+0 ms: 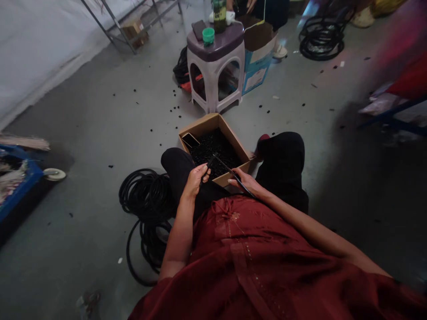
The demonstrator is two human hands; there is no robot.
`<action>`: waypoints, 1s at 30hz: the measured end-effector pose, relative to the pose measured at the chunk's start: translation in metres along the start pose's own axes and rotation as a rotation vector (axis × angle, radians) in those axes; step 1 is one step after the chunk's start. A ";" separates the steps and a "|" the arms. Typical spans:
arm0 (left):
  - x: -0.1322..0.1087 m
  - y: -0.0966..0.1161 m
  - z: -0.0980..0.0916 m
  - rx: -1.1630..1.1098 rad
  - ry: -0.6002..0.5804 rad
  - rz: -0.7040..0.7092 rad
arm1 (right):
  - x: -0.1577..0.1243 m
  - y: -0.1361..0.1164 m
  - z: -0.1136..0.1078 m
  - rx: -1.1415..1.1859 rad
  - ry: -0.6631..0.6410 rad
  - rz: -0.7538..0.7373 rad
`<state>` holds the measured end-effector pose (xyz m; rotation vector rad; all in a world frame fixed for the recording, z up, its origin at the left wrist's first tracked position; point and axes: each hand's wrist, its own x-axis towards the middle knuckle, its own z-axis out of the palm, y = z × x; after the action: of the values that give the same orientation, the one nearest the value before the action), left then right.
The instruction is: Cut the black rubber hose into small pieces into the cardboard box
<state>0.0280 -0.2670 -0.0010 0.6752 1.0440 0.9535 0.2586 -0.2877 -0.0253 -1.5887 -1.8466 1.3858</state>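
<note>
My left hand [199, 176] is closed on a black strip [208, 164] that points up and to the right. In my right hand [245, 181] is a long, thin dark tool [228, 169], perhaps a blade or scissors; its tip meets the end of the strip. Both hands are above the near side of an open cardboard box [233, 141]. Many small black pieces [213, 146] fill the bottom of this box, and a phone-like dark rectangle [191, 140] lies in its left corner.
Coiled black tubing [147, 195] lies left of my knee. Beyond the box stands a stool [215, 58] with a green cup [208, 35] and a bottle [219, 15]. A blue-framed cart [31, 178] is at far left. Another person's foot [280, 52] shows behind the stool.
</note>
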 end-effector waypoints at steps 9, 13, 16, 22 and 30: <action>-0.001 -0.003 0.005 0.011 -0.012 -0.013 | 0.001 -0.002 0.000 -0.011 -0.009 -0.027; -0.001 -0.004 0.007 0.023 -0.019 -0.021 | 0.001 -0.004 -0.001 -0.006 0.004 -0.018; -0.001 -0.005 0.008 0.031 -0.023 -0.023 | 0.001 -0.005 -0.001 -0.002 0.007 -0.013; -0.001 -0.005 0.008 0.034 -0.031 -0.027 | 0.002 -0.005 -0.001 0.020 0.001 0.003; -0.001 -0.006 0.007 0.011 -0.037 -0.026 | -0.001 -0.003 -0.001 0.179 -0.113 -0.043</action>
<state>0.0358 -0.2706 -0.0028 0.6850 1.0238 0.9103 0.2574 -0.2878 -0.0222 -1.4016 -1.7509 1.6021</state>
